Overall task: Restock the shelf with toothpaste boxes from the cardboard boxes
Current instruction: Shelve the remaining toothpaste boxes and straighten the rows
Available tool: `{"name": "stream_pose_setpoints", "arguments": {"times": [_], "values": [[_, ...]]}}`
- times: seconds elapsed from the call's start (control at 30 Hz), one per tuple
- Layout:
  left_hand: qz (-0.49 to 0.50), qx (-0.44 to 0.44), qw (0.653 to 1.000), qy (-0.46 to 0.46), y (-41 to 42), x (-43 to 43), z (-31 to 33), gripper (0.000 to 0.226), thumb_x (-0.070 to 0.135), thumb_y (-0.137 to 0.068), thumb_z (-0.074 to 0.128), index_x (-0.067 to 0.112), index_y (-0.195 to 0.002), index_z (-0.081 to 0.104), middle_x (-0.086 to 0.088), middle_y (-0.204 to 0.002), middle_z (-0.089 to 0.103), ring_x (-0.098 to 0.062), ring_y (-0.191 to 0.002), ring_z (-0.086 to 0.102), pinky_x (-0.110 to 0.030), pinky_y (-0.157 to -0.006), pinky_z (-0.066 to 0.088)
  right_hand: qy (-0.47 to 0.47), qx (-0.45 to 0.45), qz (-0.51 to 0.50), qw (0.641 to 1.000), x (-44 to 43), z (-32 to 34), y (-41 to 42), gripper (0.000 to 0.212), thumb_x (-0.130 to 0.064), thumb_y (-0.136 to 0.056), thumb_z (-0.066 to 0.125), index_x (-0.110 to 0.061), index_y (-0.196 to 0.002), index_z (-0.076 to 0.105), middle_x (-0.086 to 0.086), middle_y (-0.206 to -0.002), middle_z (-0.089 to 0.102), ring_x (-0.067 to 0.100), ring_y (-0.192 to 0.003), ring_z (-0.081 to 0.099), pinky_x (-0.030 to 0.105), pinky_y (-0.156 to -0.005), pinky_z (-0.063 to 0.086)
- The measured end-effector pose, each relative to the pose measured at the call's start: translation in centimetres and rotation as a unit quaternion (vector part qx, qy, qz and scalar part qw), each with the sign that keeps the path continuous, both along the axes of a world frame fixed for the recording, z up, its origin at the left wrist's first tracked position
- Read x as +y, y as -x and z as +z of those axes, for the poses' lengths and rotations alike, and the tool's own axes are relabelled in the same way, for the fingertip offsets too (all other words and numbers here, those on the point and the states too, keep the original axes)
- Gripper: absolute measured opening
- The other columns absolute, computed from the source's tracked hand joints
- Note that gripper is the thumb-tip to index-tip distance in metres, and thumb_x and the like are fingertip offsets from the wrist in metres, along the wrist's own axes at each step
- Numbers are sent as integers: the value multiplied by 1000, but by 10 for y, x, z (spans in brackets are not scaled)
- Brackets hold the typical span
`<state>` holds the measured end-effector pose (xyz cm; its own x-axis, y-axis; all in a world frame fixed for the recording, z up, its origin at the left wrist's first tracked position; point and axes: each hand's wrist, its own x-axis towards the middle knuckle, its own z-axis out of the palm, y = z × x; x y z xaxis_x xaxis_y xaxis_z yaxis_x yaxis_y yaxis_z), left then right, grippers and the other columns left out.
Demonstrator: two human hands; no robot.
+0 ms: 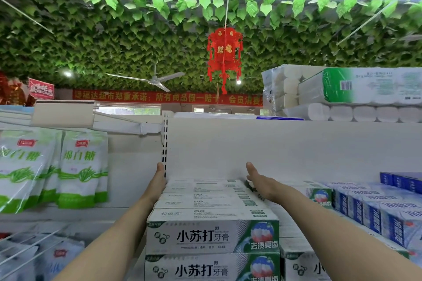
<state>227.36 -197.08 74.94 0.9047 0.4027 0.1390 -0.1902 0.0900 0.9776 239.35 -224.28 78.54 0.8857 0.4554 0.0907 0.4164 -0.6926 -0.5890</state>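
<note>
Left hand [159,178] flat against left side of stacked white-and-green toothpaste boxes [205,198], right hand [259,179] open, fingers extended, resting on stack's right edge

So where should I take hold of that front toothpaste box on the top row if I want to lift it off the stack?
Grip the front toothpaste box by its two short ends, coming in from the sides. It lies lengthwise across the stack with its long face toward you, and more boxes sit directly behind and beneath, so only the ends look free. The left hand and right hand already flank that row.
</note>
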Motion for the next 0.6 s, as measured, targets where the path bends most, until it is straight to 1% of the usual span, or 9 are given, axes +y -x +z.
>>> {"name": "stream_pose_setpoints", "arguments": {"times": [0.13,0.2,0.27,0.33,0.4,0.43,0.47,0.53,0.6], "values": [[16,5,1000,6,-7,11,-1,81,67,-94,19,4,-135,50,-21,-126,62,-35,-104,64,-36,-80,52,-72,46,-13,996,-10,-3,-13,114,-91,-74,1,-18,-152,40,8,-161,31,28,-146,30,46,-120,19],[18,4,1000,4,-9,14,-1,91,77,-86,27,6,-138,48,-24,-133,56,-42,-121,55,-46,-103,43,-98,55,-2,994,-14,-4,-15,105,-87,-80,3,-19,-151,40,7,-161,29,27,-148,28,46,-120,18],[8,-4,1000,30,-33,42,-15,100,87,-75,40,14,-143,45,-20,-136,56,-40,-125,53,-49,-113,34,-100,58,-1,993,-16,-6,-18,107,-89,-78,4,-21,-151,42,6,-161,29,27,-148,28,47,-121,19],[22,17,999,34,-31,37,-12,98,89,-71,45,18,-137,53,-17,-129,62,-37,-120,58,-47,-109,38,-86,53,-4,995,-15,-6,-16,117,-96,-68,3,-22,-150,44,6,-161,29,28,-148,27,49,-121,19],[29,26,998,38,-18,12,-2,82,76,-88,30,8,-88,77,-19,-91,73,-36,-93,63,-40,-89,45,-68,37,-9,997,-13,-7,-18,134,-105,-52,0,-24,-150,43,6,-162,28,29,-149,24,51,-122,17],[11,18,999,38,-20,9,-1,84,69,-93,24,11,-62,76,-17,-72,70,-33,-80,62,-36,-78,43,-64,33,-9,997,-13,-9,-21,140,-107,-46,-1,-25,-151,42,6,-162,27,29,-150,21,52,-122,15],[3,26,999,39,-18,4,0,89,68,-94,20,12,-50,73,-14,-64,67,-30,-73,59,-33,-72,40,-59,30,-8,998,-12,-11,-25,143,-108,-43,-1,-25,-151,40,6,-163,25,28,-151,17,53,-122,12],[5,48,998,43,-24,10,-5,92,80,-85,26,8,-60,78,-14,-77,63,-29,-76,53,-33,-69,39,-49,25,-8,998,-12,-12,-29,144,-109,-42,-2,-26,-153,37,5,-164,22,27,-153,11,54,-123,8],[-14,25,996,88,-37,24,-20,87,89,-67,43,10,-76,79,-13,-96,58,-31,-87,50,-38,-76,41,-42,19,-3,999,-11,-13,-27,143,-108,-43,-4,-25,-154,34,5,-164,22,27,-153,9,54,-123,6]]}}
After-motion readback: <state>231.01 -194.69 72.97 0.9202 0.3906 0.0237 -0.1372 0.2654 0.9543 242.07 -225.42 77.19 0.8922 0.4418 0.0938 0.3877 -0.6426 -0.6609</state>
